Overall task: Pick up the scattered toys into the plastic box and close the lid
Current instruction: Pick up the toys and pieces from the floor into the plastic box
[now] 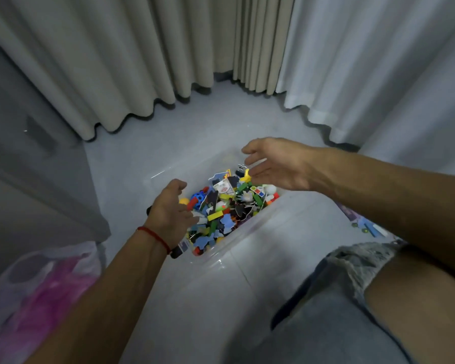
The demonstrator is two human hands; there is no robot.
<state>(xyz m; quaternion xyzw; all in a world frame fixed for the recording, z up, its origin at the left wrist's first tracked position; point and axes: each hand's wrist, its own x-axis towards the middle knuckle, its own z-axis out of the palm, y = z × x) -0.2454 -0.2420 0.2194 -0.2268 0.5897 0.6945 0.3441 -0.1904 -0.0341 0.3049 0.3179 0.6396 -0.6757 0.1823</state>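
Hands (168, 206) (273, 164) open, over toys (221, 206)

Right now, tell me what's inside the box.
The box holds a heap of small mixed toys: bricks, foam shapes, cards. Lower layers and its bottom are covered; the left hand hides one edge.

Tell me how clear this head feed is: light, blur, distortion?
Head view: dim, bluish light; wide-angle bending bows the curtains; the clear plastic box rim is hard to trace; both the left hand and right hand look slightly soft.
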